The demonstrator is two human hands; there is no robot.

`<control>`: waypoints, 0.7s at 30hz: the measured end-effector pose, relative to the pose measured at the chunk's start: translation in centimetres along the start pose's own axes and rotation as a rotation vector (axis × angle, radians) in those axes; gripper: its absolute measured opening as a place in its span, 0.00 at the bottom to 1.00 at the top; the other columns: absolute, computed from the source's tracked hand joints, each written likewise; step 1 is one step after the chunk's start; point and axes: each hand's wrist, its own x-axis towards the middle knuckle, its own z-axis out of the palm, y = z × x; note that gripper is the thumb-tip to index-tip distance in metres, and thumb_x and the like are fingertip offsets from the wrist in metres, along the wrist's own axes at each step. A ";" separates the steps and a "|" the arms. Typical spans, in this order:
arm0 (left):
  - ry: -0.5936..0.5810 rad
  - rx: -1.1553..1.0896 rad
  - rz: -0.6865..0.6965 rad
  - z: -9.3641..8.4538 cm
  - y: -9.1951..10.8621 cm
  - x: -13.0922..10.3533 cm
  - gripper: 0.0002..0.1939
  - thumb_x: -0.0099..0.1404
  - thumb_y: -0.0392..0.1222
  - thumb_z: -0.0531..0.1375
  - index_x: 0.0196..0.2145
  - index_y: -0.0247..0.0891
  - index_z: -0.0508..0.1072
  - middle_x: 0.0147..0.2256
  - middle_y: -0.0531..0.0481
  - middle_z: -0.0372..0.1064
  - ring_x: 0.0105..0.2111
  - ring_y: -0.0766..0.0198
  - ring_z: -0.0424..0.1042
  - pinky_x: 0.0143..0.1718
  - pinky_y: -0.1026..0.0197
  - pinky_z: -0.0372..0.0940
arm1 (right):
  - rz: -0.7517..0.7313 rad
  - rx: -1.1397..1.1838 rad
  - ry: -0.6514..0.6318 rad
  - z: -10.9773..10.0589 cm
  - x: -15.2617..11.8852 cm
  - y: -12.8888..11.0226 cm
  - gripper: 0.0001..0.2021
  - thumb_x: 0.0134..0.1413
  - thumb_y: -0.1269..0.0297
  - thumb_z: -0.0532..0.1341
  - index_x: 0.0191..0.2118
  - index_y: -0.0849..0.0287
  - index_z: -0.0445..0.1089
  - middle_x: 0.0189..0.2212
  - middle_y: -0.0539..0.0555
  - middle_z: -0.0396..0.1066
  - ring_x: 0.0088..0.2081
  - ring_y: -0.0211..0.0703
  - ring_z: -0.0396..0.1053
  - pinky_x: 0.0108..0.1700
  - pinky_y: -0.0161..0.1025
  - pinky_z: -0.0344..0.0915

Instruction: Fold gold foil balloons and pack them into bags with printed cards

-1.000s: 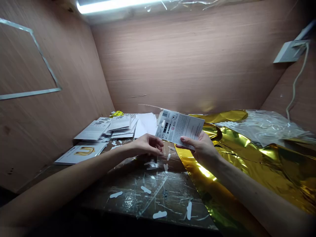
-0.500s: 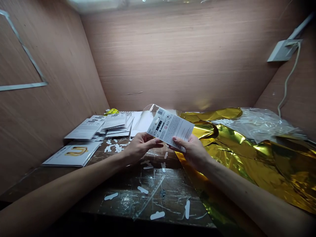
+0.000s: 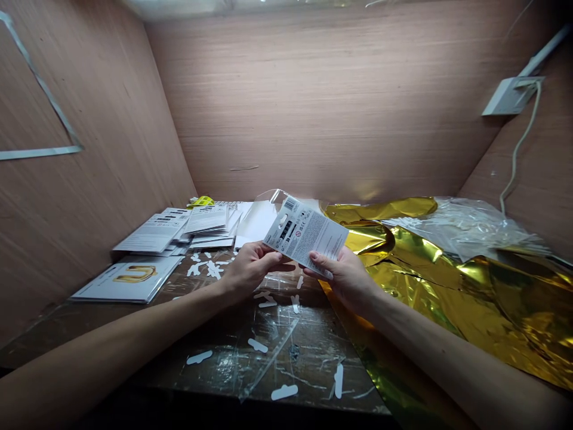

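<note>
A printed card (image 3: 308,236) is tilting in the air above the surface (image 3: 313,346), between the person's two hands. The right hand (image 3: 347,278) is gripping its lower right corner, thumb across the printed face; the left hand (image 3: 250,266) is touching its lower left corner with the thumb, though whether it is really pinching is hard to tell.

The card could be slipping or swinging if the right thumb eases, since one corner seems to be bearing most of the hold. Clear film (image 3: 278,194) is standing up behind the card's top edge; it could be creasing or catching if pulled at an angle. Gold foil (image 3: 425,280) is lying just right of the card, where the right forearm could be dragging it.

As for containers, the film is looking like a sleeve's open end, but whether it is enclosing the card is unclear. Farther right of the card, a clear plastic bag (image 3: 470,239) appears to be holding pale strips. Left of the card, a flat packet (image 3: 129,283) is showing a gold U; its contents are not showing. White cut-outs (image 3: 213,270) are lying loose, left of and below the card.
</note>
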 end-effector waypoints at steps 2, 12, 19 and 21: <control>0.054 -0.013 0.009 0.2 0.0 0.0 0.08 0.62 0.39 0.68 0.37 0.31 0.82 0.36 0.42 0.82 0.37 0.56 0.81 0.48 0.53 0.76 | 0.011 0.004 -0.014 0.2 -0.1 -0.1 0.19 0.55 0.71 0.69 0.52 0.61 0.70 0.49 0.59 0.77 0.42 0.46 0.79 0.41 0.39 0.80; 0.222 0.006 0.035 0.7 0.2 -0.2 0.13 0.63 0.44 0.69 0.41 0.31 0.82 0.42 0.39 0.81 0.42 0.51 0.81 0.47 0.49 0.76 | 0.038 -0.028 -0.086 0.4 -0.4 0.1 0.15 0.56 0.72 0.69 0.49 0.63 0.72 0.44 0.59 0.79 0.35 0.42 0.79 0.39 0.36 0.80; 0.181 -0.056 0.033 1.3 1.1 -0.4 0.12 0.60 0.39 0.71 0.40 0.30 0.81 0.43 0.38 0.80 0.44 0.50 0.80 0.50 0.50 0.75 | 0.028 -0.017 -0.081 0.3 -0.2 0.0 0.17 0.55 0.68 0.71 0.50 0.62 0.72 0.47 0.60 0.78 0.39 0.45 0.80 0.42 0.38 0.80; 0.164 -0.069 0.036 1.5 1.4 -0.5 0.12 0.59 0.37 0.70 0.42 0.30 0.81 0.43 0.38 0.80 0.45 0.50 0.80 0.51 0.51 0.74 | 0.030 -0.015 -0.091 0.2 -0.2 0.0 0.17 0.56 0.67 0.70 0.50 0.62 0.72 0.48 0.61 0.77 0.39 0.46 0.80 0.42 0.38 0.80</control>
